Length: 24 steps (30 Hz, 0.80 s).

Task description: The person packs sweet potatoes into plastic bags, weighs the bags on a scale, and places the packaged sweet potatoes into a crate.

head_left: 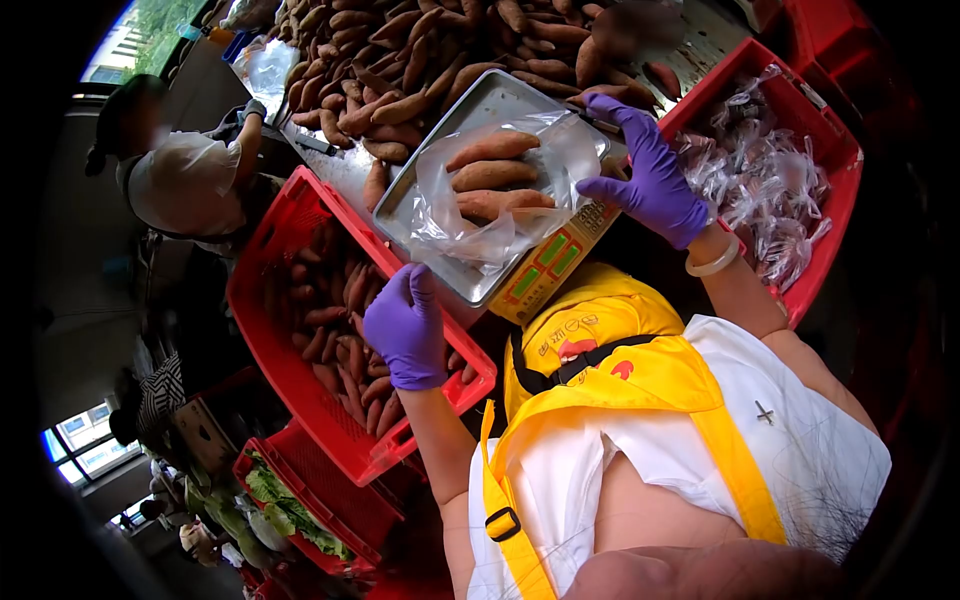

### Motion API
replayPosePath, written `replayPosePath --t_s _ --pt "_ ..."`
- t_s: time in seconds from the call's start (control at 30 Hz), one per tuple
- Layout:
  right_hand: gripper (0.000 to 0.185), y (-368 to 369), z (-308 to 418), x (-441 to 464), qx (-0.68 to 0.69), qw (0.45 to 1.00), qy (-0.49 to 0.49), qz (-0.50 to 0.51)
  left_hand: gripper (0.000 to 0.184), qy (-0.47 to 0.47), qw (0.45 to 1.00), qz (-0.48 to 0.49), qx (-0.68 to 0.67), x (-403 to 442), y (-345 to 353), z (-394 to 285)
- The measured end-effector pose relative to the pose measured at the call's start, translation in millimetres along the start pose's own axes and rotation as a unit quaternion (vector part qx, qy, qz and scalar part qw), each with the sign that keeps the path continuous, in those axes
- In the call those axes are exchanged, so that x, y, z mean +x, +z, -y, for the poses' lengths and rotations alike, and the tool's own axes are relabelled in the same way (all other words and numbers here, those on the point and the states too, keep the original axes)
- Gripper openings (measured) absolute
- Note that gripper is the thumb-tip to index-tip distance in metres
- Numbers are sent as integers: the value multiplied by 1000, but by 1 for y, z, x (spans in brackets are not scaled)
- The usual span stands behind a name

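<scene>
Three sweet potatoes lie side by side in a clear plastic bag. The bag rests on the metal pan of a yellow weighing scale with green displays. My right hand, in a purple glove, is at the pan's right side, thumb and fingers apart around the bag's edge. Below the pan's left corner is my left hand, also purple-gloved. Its fingers are curled closed near the pan; whether anything is in them is hidden.
Loose sweet potatoes are heaped behind the scale. A red crate of sweet potatoes stands at left, another red crate with bagged goods at right. Leafy greens fill a lower crate. A co-worker stands at far left.
</scene>
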State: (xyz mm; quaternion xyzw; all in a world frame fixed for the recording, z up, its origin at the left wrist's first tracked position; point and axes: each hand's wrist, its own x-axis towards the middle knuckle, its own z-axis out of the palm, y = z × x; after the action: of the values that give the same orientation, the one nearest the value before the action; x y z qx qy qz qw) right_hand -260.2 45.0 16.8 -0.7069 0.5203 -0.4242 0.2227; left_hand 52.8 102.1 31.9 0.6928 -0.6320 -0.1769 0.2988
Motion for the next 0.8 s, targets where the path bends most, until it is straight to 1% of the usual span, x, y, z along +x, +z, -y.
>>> replayPosePath --t_s 0.03,0.07,0.1,0.13,0.17,0.2,0.23,0.27,0.3,0.33,0.37,0.4,0.43,0.47,0.5,0.53,0.57,0.6,0.63,0.67,0.7,0.73,0.77,0.8 --pt "87 1 4 2 -75 997 -21 27 71 1 1000 2 0 5 2 -1" --pt "85 4 7 6 -105 993 -44 22 71 -5 997 38 70 10 3 -2" --pt "85 6 9 7 -106 993 -42 19 71 -11 987 74 141 15 5 -3" --pt "84 7 10 8 -132 990 -44 12 71 -3 991 48 121 17 9 -7" --pt "82 8 11 8 -158 986 -45 5 71 0 991 49 122 19 12 -10" --pt "79 12 8 8 -193 979 -57 -28 70 -15 989 47 143 21 14 -13" --pt "79 14 5 7 -193 979 -56 -30 68 -31 985 44 164 23 17 -16" --pt "75 16 2 8 -191 980 -37 -33 53 -56 984 46 161 26 20 -21" --pt "71 18 -1 8 -189 981 -18 -35 53 -54 984 45 163 27 24 -20" --pt "71 22 -4 9 -188 981 -18 -37 45 -63 997 41 37 27 30 -13" --pt "63 26 -7 9 -170 984 -11 -51 37 -69 993 36 -88 27 39 -3" --pt "54 29 -9 11 -153 986 -3 -63 27 -50 971 14 -236 29 54 14" --pt "54 30 -10 15 -152 986 -3 -66 27 -47 971 14 -235 31 50 6" --pt "42 31 -12 20 -39 998 46 -16 25 -46 945 59 -318 33 44 -10" --pt "30 31 -11 26 74 992 92 35 24 -44 910 105 -400 37 40 -21" --pt "19 33 -1 32 183 973 134 43 23 -52 874 144 -462 41 38 -25" --pt "19 31 1 40 182 974 129 39 27 -56 803 174 -567 46 39 -27" --pt "18 28 1 50 282 949 121 77 28 -44 787 178 -589 51 39 -30" --pt "18 25 3 58 379 912 111 115 30 -32 770 182 -610 55 37 -33" --pt "19 20 11 63 405 900 94 127 34 -17 865 97 -491 54 34 -46" --pt "19 19 14 63 406 901 89 123 33 32 915 53 -399 55 33 -47" --pt "20 17 14 61 384 916 33 112 44 91 952 -19 -293 52 36 -56" --pt "21 16 13 59 361 927 -22 100 58 149 968 -91 -182 48 40 -65" --pt "22 16 9 56 340 934 -46 101 89 181 976 -90 -77 47 40 -63"
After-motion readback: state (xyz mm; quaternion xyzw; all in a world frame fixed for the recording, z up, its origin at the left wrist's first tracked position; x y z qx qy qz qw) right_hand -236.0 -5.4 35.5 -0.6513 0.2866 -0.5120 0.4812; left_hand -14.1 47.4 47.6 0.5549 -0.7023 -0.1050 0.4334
